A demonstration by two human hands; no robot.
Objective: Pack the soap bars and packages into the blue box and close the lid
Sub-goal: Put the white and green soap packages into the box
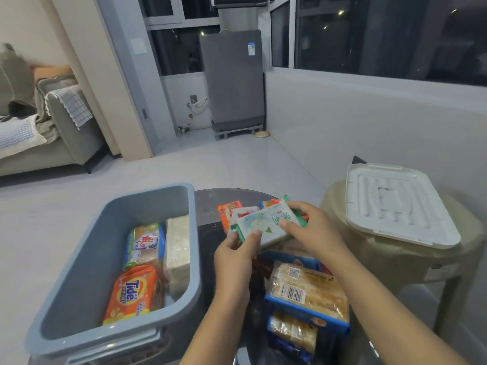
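- While I watched, left hand point(233, 255) and right hand point(311, 227) both pinched the white-green soap pack point(266, 223), at three o'clock of the blue box point(79, 259).
- Lid point(395, 204): farther toward three o'clock, off.

A grey washing machine point(233, 80) is set on a low stand in the far corner, beneath dark windows point(390, 35). A sofa point(39, 143) (draped with a checked cloth point(75, 104)) is seen at left. A beige stool point(411, 262) stands right.
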